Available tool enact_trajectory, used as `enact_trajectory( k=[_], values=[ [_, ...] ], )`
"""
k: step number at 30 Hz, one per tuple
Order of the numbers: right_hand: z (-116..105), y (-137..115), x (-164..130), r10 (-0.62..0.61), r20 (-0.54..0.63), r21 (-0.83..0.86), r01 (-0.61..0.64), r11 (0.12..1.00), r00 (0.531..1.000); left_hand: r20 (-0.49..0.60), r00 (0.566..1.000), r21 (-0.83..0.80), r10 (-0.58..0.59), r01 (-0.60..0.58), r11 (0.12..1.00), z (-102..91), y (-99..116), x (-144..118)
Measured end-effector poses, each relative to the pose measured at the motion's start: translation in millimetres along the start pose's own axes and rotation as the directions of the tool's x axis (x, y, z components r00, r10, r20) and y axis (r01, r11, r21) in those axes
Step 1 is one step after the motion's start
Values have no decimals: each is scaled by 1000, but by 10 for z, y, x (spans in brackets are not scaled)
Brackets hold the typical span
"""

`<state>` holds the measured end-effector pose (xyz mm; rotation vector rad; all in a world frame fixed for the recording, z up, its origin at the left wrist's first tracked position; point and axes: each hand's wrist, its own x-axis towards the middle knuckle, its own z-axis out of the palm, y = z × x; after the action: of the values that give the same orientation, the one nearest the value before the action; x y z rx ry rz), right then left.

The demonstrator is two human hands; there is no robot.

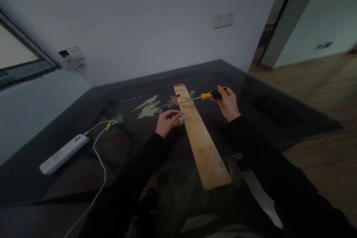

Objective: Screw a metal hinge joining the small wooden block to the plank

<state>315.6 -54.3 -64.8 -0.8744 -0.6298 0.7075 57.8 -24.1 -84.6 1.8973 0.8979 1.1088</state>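
- Fastening a small metal hinge (182, 116) to a long wooden plank (201, 139) looks to be the step in hand — the hinge is being steadied, while the tool is not yet on it.
- The plank lies lengthwise on the dark glass-topped table (83, 171), its far end over the painted flower panel under the glass and its near end pointing toward the person.
- The hinge sits at the plank's left edge, about a third of the way down from the far end.
- The left hand (167, 122) rests just left of the plank with fingers curled, fingertips pinching or pressing the hinge against the wood; whether it grips or merely pins it I cannot tell.
- The right hand (228, 104) is closed around the yellow-and-black handle of a screwdriver (205, 96), held above the plank's right side, well apart from the wood.
- The screwdriver's thin shaft points left across the plank, its tip hanging beyond the hinge, toward the plank's far end, and not touching it.
- By my judgement the next move calls for swinging the tip down and back to a hinge hole — any screw is too small to make out.
- Well left of the plank, a white power strip (63, 154) and its white cable (99, 156) lie on the table.
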Motion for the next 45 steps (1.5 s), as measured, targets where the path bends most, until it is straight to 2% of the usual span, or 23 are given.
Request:
enact_trajectory(
  k=[3, 6, 12, 22, 28, 34, 42, 45],
  values=[
    [4, -18, -1, 0, -7, 10, 1, 1000, 1000, -65, 998, -8, 10, -10, 1000, 60, -72, 9],
    [8, -25, -3, -13, -5, -6, 13, 1000, 1000, -100, 994, 49, 40, -35, 998, 43, -128, -22],
    [10, -25, -10, -15, -10, -23, 15, 1000, 1000, -32, 998, 91, 52, -49, 995, 6, -143, -49],
    [-1, -17, -9, -31, 16, -55, 32, 998, 999, -4, 995, 221, 96, -93, 971, 21, -134, -62],
    [31, -62, -37, -56, 28, -16, 57, 998, 998, 27, 997, 272, 70, -75, 959, 5, -72, -72],
    [97, -136, -103, -117, 80, -15, 119, 993, 990, 47, 996, 237, 73, -82, 968, 10, -65, -80],
    [137, -204, -235, -184, 218, -104, 210, 972, 958, 44, 998, 242, 54, -64, 968, 18, -70, -80],
    [133, -212, -246, -192, 235, -126, 226, 966, 953, 37, 998, 257, 52, -60, 965, 20, -76, -81]
  ],
)
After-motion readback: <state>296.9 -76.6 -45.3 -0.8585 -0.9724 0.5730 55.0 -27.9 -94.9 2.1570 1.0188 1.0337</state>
